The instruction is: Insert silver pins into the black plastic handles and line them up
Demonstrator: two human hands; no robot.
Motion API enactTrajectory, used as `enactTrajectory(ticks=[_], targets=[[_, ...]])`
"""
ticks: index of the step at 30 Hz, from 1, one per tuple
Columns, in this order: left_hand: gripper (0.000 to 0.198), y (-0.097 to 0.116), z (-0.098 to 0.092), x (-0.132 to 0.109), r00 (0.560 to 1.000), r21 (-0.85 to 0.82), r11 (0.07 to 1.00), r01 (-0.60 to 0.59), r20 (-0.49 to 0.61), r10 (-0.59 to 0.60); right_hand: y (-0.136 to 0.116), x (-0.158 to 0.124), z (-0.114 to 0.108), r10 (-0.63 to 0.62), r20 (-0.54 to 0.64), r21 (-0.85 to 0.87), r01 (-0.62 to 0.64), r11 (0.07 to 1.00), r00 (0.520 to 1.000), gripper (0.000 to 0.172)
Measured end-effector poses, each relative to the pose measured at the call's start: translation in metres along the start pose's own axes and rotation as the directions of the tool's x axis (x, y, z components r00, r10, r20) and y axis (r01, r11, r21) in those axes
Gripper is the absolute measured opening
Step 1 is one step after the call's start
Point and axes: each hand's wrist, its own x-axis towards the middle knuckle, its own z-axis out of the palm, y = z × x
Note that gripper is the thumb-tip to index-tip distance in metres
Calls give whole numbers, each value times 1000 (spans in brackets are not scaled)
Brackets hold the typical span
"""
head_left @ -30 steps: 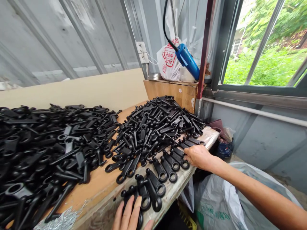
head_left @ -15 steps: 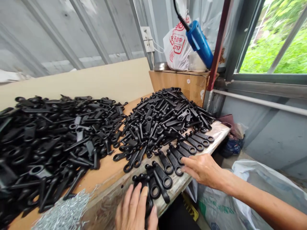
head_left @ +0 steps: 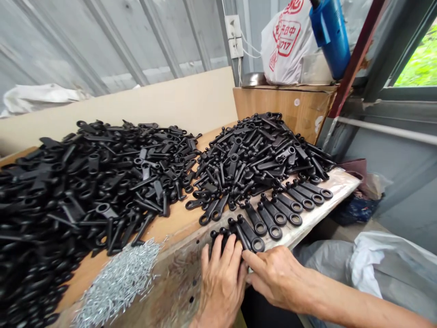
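Note:
My left hand (head_left: 221,280) lies flat, fingers together, over a few black plastic levers (head_left: 218,239) at the front edge of the wooden bench (head_left: 170,225). My right hand (head_left: 275,275) has come in beside it, its fingers touching the ring end of one black lever (head_left: 251,234). More black levers lie side by side in a row (head_left: 290,205) along the bench edge to the right. Two big heaps of the same parts fill the bench: one in the middle (head_left: 252,155), one at the left (head_left: 75,187).
A pile of small silvery pins (head_left: 118,280) lies near the front left. A cardboard box (head_left: 283,107) at the back carries a white printed bag (head_left: 287,41) and a blue tool (head_left: 329,34). A large white sack (head_left: 382,264) stands below on the right.
My right hand has moved left along the row of levers until it meets my left hand. The view has swung left and downward, away from the window.

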Motion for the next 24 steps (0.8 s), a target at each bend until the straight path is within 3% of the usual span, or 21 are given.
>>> enactTrajectory(ticks=[6, 11, 15, 20, 24], targets=[[28, -2, -3, 1, 992, -104, 987, 123, -2, -124, -4, 6, 0, 79, 1, -21, -79, 997, 997, 10], [29, -8, -2, -6, 995, -65, 993, 96, 36, -94, -3, 8, 1, 146, -40, -102, -150, 983, 988, 11], [25, -9, -4, -14, 990, -54, 989, 139, -19, -140, -9, 9, 2, 194, -52, -143, -199, 970, 980, 10], [27, -10, -6, -24, 977, -36, 980, 194, -81, -196, -20, 17, -1, 275, 4, -160, -271, 949, 961, 12], [27, -12, -5, -28, 968, -24, 970, 240, -64, -241, -23, 27, -2, 348, 44, -91, -343, 935, 937, 15]])
